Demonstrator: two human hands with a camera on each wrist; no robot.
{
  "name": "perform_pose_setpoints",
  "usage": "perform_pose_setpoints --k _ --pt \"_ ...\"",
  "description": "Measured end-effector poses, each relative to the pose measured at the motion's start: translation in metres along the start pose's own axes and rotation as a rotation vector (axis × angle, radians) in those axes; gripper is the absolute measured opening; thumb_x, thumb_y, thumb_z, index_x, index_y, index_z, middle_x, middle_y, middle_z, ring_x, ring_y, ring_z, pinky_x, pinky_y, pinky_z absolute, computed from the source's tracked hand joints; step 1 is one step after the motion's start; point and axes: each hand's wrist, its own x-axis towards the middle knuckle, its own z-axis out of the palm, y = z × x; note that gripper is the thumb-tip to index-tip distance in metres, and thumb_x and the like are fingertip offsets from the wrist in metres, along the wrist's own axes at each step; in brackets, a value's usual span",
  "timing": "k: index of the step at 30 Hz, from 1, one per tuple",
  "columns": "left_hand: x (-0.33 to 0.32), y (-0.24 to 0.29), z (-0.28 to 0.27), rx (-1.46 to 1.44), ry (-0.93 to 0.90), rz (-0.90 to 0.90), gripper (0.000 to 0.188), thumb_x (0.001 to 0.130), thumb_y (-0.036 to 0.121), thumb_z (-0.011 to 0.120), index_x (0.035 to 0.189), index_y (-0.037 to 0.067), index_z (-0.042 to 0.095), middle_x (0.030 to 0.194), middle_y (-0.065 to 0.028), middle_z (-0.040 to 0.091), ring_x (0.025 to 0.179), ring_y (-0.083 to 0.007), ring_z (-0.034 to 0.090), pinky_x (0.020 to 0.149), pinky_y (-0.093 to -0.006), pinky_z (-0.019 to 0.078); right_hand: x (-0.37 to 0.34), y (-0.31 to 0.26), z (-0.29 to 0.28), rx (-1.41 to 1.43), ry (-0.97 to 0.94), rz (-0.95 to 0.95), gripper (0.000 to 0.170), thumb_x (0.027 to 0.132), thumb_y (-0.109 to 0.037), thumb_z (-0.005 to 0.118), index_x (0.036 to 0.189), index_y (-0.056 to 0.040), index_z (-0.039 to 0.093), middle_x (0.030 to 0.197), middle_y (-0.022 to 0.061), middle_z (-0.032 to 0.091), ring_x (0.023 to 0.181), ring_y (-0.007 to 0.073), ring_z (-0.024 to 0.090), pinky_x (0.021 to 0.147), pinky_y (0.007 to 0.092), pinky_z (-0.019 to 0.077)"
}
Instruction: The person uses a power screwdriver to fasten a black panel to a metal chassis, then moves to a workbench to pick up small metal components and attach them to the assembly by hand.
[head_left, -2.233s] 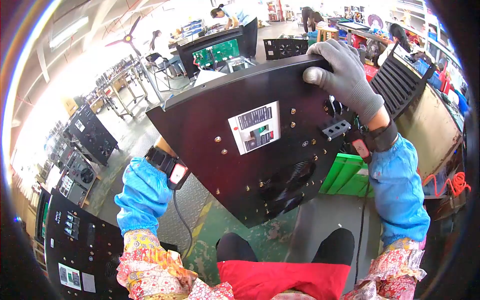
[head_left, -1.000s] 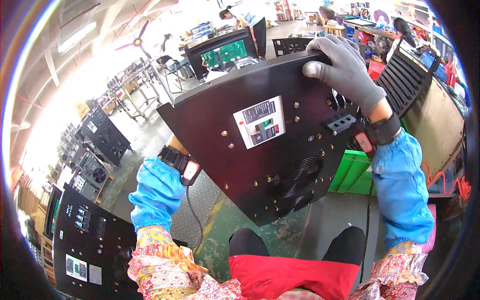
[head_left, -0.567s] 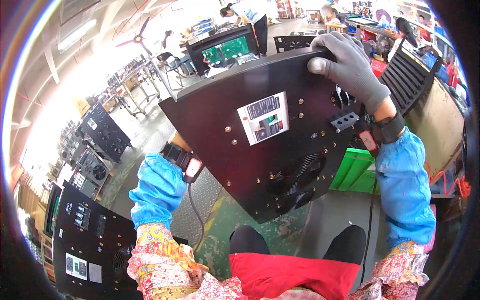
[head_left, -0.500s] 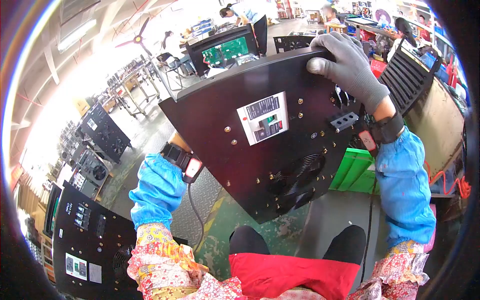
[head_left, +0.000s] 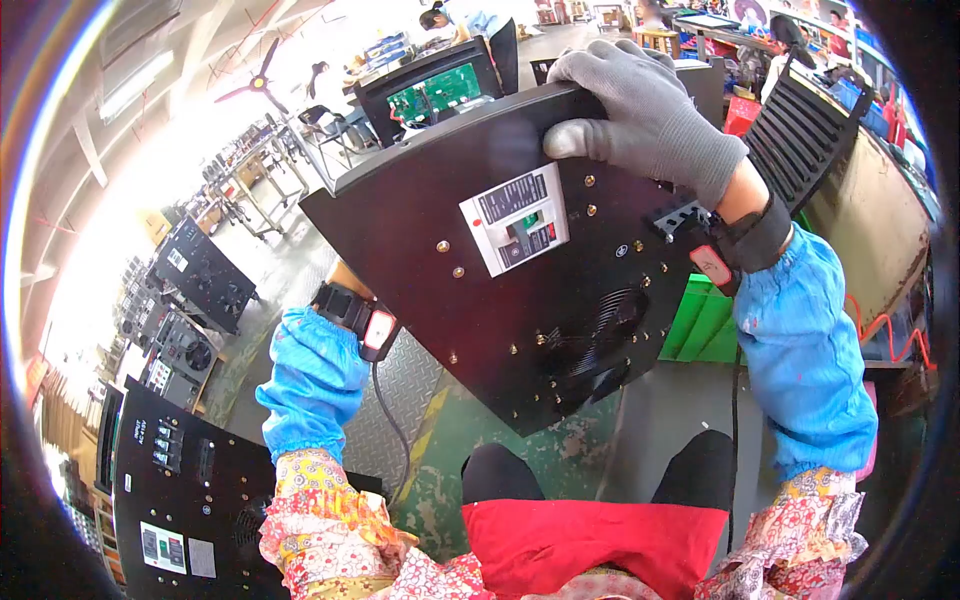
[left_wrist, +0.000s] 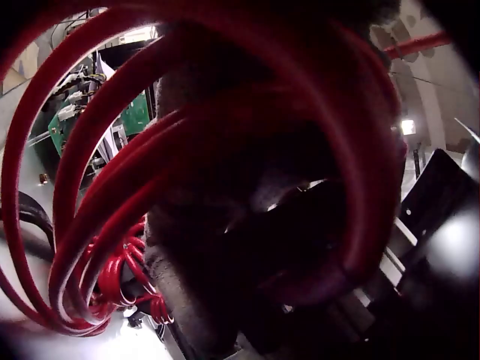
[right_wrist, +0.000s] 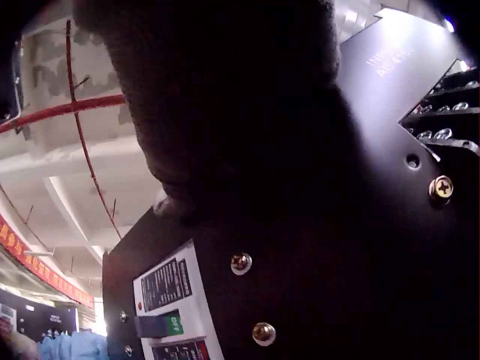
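Note:
My gloved right hand (head_left: 640, 120) grips the top edge of a black metal panel (head_left: 400, 230), thumb on the face and fingers over the edge. The panel stands tilted before me, carrying a circuit breaker in a white label (head_left: 515, 220), brass-coloured screws and a fan grille (head_left: 610, 320). In the right wrist view, the breaker switch (right_wrist: 154, 325) shows beside a green OFF mark. My left forearm reaches behind the panel, which hides that hand in the head view. In the left wrist view, my left hand (left_wrist: 187, 255) is a dark shape among thick red cables (left_wrist: 75, 142); its grip is too dark to tell.
A similar black cabinet (head_left: 210, 490) stands at lower left, more units beyond it. A green crate (head_left: 700, 325) is behind the panel at right, below a slotted black panel (head_left: 805, 145). A grey cable (head_left: 390, 425) hangs from my left wrist. People work farther back.
My right hand has slid left along the panel's top edge, toward its middle. The left forearm stays behind the panel. The whole head view has shifted slightly.

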Motion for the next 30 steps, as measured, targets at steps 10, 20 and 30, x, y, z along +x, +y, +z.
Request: perform_pose_setpoints --k 10,20,30 --pt "0.000 0.001 -0.001 0.009 0.011 0.007 0.071 0.091 0.044 0.070 0.140 -0.003 0.052 0.138 -0.0167 0.058 0.126 -0.0200 0.054 0.106 -0.0375 0.0437 0.002 -0.004 0.000 -0.011 -0.002 0.032 0.066 0.072 -0.059 0.078 0.118 -0.0147 0.061 0.111 0.0157 0.061 0.113 0.0386 0.057 0.097 0.0488 0.0451" --pt "0.003 0.003 -0.003 0.030 0.005 0.019 0.068 0.092 0.043 0.070 0.139 -0.003 0.052 0.138 -0.0167 0.058 0.126 -0.0199 0.054 0.106 -0.0377 0.0437 0.002 -0.014 -0.009 0.056 -0.097 -0.002 0.077 0.065 -0.049 0.084 0.128 -0.0149 0.056 0.117 0.0136 0.058 0.117 0.0366 0.055 0.100 0.0463 0.0448" --pt "0.005 0.037 -0.009 0.256 -0.038 0.126 0.066 0.093 0.042 0.069 0.139 -0.003 0.053 0.138 -0.0167 0.058 0.127 -0.0199 0.054 0.106 -0.0378 0.0436 0.003 0.005 -0.007 0.182 -0.095 -0.102 0.053 0.083 -0.037 0.073 0.128 -0.0148 0.057 0.112 0.0123 0.059 0.115 0.0346 0.057 0.099 0.0450 0.0440"
